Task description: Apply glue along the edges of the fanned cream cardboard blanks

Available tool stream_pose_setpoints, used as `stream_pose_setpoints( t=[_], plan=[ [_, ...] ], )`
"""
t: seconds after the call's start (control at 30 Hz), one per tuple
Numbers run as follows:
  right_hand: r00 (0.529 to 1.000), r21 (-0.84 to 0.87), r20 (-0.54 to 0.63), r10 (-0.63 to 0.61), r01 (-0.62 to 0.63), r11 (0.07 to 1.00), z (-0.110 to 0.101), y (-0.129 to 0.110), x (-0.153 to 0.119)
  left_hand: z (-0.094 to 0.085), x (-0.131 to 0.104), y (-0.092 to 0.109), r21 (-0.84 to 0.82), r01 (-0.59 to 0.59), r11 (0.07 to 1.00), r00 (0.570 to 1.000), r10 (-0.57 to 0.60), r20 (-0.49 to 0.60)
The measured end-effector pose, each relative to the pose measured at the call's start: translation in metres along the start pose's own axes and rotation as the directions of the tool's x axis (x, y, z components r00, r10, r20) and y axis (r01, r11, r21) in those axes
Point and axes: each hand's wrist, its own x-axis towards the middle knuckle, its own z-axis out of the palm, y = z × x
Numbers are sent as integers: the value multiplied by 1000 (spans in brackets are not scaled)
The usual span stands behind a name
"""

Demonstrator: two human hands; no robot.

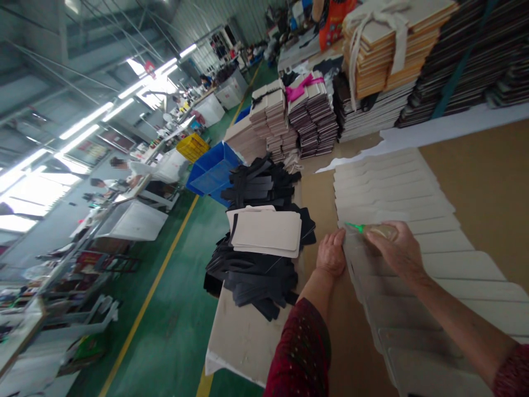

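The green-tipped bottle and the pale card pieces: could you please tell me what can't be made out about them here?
- Green-tipped clear bottle, head view: body hidden inside right hand; contents unclear.
- Overlapping pale card pieces: nearest ones cut off by bottom edge.
- Left hand: fingertips' contact with card blurred.

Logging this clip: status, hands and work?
Left hand flat on overlapping pale sheets. Right hand holds green-tipped bottle over them. Nothing blocking.

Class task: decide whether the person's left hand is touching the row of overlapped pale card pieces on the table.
Touching. In the head view the left hand lies flat, fingertips pressed onto the left edge of the pale card pieces, with no gap showing.
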Motion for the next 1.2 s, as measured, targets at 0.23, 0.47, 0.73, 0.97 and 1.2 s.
stream_pose_setpoints(
  t=[0.23, 0.47, 0.73, 0.97, 1.2],
  plan=[
    [999, -49, 16, -50, 50, 998, 3, 1, 0, 0, -1, 2, 12, 23, 1000, 1000, -23, 1],
    [996, -85, -6, -87, 86, 993, -6, 6, 3, 1, -1, 1, 33, 35, 999, 999, -35, -3],
    [992, -129, -37, -122, 117, 985, -14, 9, 6, 2, 0, 0, 39, 24, 999, 1000, -24, -8],
    [983, -193, -72, -166, 150, 970, -25, 17, 11, 1, 1, 0, 42, 22, 999, 1000, -21, -13],
    [982, -264, -107, -155, 123, 957, -41, 18, 14, 2, 2, -2, 38, 8, 999, 1000, -8, -14]
  ],
)
